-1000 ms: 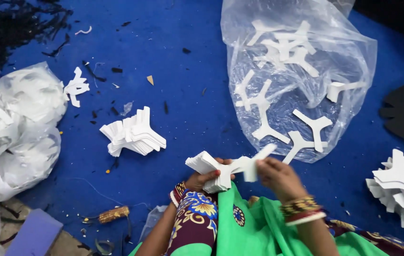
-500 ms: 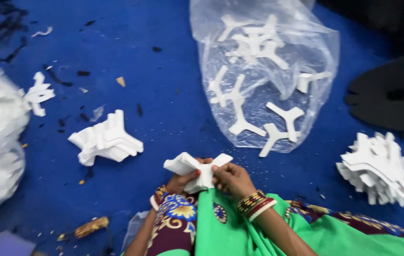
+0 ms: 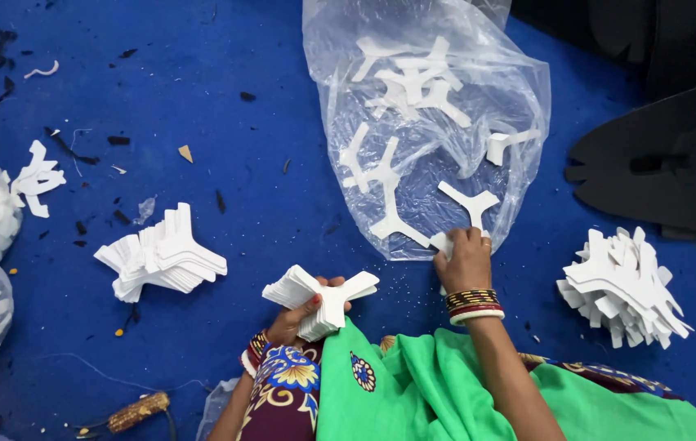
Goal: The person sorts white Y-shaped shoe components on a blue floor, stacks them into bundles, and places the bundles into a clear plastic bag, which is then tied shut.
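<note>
Left hand [image 3: 297,314], at 6 o'clock, fingers curled around a stack of white Y-shaped cutouts [image 3: 322,297], palm hidden beneath it. Right hand [image 3: 464,260] rests at the clear plastic bag [image 3: 430,122] mouth, fingertips pinching one cutout [image 3: 444,242], mostly covered; bag contents blurred by film

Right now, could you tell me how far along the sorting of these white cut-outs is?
Done: two fanned stacks lie on the blue floor. In hand: the left hand holds a stack; the right hand touches the clear bag. Left: about a dozen loose pieces inside it.
</note>
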